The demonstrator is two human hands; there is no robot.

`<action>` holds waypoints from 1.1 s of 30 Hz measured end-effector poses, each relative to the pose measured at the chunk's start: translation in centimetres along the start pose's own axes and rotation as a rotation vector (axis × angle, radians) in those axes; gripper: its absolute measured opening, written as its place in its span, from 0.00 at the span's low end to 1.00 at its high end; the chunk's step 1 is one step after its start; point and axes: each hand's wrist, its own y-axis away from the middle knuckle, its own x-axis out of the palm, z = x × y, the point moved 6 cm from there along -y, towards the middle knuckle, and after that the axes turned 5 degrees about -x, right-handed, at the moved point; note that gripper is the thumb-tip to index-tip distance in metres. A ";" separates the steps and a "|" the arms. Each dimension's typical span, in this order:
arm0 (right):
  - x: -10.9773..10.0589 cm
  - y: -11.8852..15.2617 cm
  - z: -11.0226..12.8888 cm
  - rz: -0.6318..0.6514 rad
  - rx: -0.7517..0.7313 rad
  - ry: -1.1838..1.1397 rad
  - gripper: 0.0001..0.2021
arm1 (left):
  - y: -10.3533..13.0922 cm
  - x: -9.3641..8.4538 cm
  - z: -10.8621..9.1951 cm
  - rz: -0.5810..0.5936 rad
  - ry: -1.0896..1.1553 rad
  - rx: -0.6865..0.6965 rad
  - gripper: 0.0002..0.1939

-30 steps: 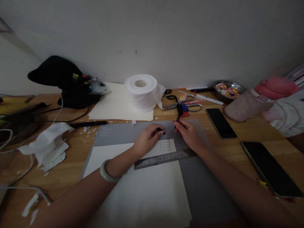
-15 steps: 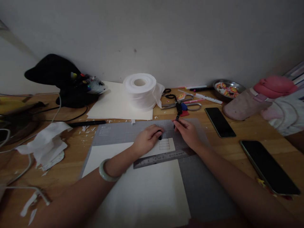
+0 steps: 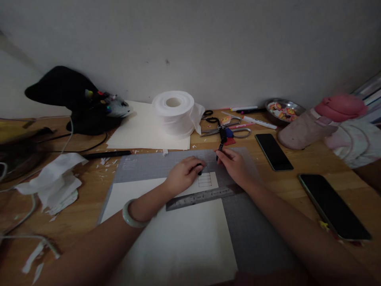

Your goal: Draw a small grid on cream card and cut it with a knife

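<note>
Left hand: fingers closed on small black piece, beside drawn grid at paper's far right corner; right hand: fingertips pinching slim black pen over far part of grey mat; white paper on mat, metal ruler across it, paper roll far, two phones right

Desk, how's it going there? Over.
Left hand holding small black object; right hand gripping black pen-like tool. Paper on grey mat. Ruler lying across paper.
</note>
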 end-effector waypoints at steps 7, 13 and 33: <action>0.0 0.0 0.1 -0.001 0.009 0.001 0.16 | 0.1 0.2 0.3 0.010 -0.025 -0.010 0.12; 0.0 0.0 -0.1 -0.003 0.016 -0.019 0.16 | 0.1 0.1 0.2 0.010 0.001 -0.009 0.11; 0.0 -0.1 -0.2 -0.006 0.028 -0.028 0.15 | 0.0 0.3 0.2 0.051 -0.018 -0.014 0.11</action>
